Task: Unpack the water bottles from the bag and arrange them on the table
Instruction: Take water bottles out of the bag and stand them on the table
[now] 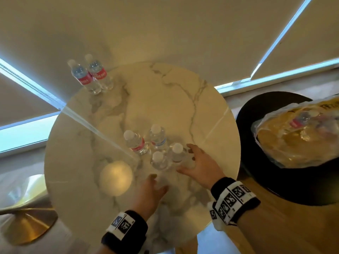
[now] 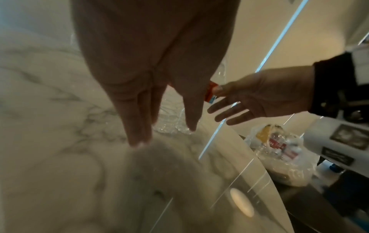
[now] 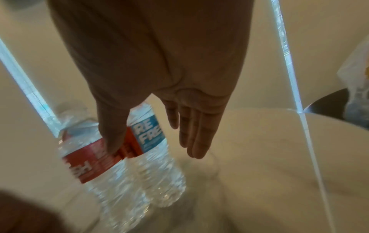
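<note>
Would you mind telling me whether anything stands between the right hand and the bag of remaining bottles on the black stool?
Nothing visible does. The right hand is open beside the near cluster of bottles at the table's right side, and the bag sits on the black stool further right, with only the table's edge and open air between them.

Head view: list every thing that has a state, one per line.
Far bottles: two, upright, capped, side by side.
Near bottles: four, upright, capped, clustered.
Bag: on black stool, bottles inside.
Left hand: open, holds nothing.
Right hand: open, fingers straight, beside near bottles.
</note>
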A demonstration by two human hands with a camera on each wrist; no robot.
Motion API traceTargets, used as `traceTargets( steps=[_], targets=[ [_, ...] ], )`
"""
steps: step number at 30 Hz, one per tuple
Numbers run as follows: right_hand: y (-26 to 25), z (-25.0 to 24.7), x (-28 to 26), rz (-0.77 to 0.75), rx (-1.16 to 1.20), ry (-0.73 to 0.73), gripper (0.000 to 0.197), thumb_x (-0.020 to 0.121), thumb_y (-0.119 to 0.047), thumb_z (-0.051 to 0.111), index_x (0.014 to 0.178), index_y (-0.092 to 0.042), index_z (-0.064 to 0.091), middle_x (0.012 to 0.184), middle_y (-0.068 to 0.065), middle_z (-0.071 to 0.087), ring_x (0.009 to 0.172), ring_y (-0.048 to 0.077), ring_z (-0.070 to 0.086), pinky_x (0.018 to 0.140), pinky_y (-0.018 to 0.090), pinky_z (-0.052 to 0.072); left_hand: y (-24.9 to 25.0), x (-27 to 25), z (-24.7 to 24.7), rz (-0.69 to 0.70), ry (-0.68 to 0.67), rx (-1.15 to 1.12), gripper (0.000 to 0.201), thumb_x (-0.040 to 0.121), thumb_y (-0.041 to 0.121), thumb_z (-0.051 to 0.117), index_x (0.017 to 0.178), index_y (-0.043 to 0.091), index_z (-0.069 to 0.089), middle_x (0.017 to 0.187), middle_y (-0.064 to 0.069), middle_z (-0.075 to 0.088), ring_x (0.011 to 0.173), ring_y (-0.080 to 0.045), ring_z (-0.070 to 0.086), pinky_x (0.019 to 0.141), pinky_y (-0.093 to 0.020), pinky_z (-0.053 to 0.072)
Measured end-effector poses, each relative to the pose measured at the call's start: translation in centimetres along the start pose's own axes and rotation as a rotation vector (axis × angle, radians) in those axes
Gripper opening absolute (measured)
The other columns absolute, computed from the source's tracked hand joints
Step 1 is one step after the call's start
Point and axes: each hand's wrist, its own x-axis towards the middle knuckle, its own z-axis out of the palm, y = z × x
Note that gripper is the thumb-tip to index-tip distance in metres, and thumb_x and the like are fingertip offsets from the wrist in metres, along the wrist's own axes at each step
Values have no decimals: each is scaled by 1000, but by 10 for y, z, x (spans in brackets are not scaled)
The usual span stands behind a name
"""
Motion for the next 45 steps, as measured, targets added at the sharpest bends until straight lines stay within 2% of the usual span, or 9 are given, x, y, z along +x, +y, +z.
traceTargets(
  steps=[8, 15, 21, 23, 28, 32, 37, 40, 45],
  targets=[
    [127, -118, -11, 261, 193, 549, 41, 94, -35, 61, 130, -16, 53, 108, -1, 65, 89, 16, 64, 80, 32, 51, 123, -5, 63, 328, -155, 130, 29, 90, 51, 58, 96, 25, 68, 86, 8, 72, 79, -7, 66, 78, -32, 54],
    [254, -217, 28, 612, 501, 712, 25, 94, -21, 59, 111, -3, 63, 104, 14, 67, 104, 33, 63, 88, 40, 48, 321, 72, 175, 636, -283, 114, 28, 97, 38, 57, 113, 18, 69, 102, 0, 74, 92, -14, 68, 85, -31, 53],
    [321, -263, 70, 730, 813, 901, 40, 98, -27, 51, 134, -10, 53, 128, 14, 60, 118, 33, 58, 96, 36, 44, 428, 128, 273, 737, -307, 107, 45, 94, 34, 60, 135, 19, 52, 134, -6, 59, 123, -21, 55, 108, -40, 44],
    [328, -278, 75, 711, 725, 924, 45, 96, -29, 58, 135, -9, 54, 130, 12, 61, 119, 30, 58, 90, 27, 42, 451, 143, 287, 702, -284, 38, 32, 94, 30, 62, 124, 19, 60, 121, -4, 66, 110, -19, 63, 98, -40, 52],
    [349, -292, 78, 744, 679, 967, 48, 86, -52, 64, 122, -21, 66, 125, 2, 66, 118, 23, 58, 105, 38, 42, 473, 165, 304, 830, -169, 92, 41, 86, 44, 70, 124, 30, 60, 120, 10, 66, 106, -6, 61, 90, -17, 42],
    [345, -302, 69, 799, 563, 781, 52, 98, -48, 50, 134, -12, 58, 137, 11, 57, 128, 28, 51, 107, 34, 35, 471, 160, 309, 821, -219, 176, 45, 81, 41, 73, 121, 26, 58, 118, 6, 65, 104, -12, 63, 92, -29, 51],
    [329, -291, 60, 688, 319, 542, 38, 99, -35, 53, 124, -10, 64, 117, 17, 67, 110, 32, 61, 80, 28, 41, 443, 140, 297, 811, -338, 334, 60, 80, 33, 73, 130, 18, 44, 119, -6, 62, 103, -23, 64, 86, -35, 53],
    [321, -279, 52, 552, 466, 641, 23, 90, -17, 69, 103, 2, 70, 88, 9, 67, 84, 24, 64, 59, 19, 42, 421, 126, 275, 815, -408, 303, 60, 78, 38, 73, 131, 26, 50, 121, -1, 63, 108, -19, 62, 92, -38, 54],
    [283, -268, 29, 325, 597, 544, 18, 80, -4, 77, 92, -9, 65, 83, 2, 69, 66, -5, 65, 63, 13, 48, 380, 80, 208, 830, -370, 81, 56, 81, 44, 75, 130, 32, 53, 125, 11, 61, 111, -5, 60, 97, -29, 52]
  ],
)
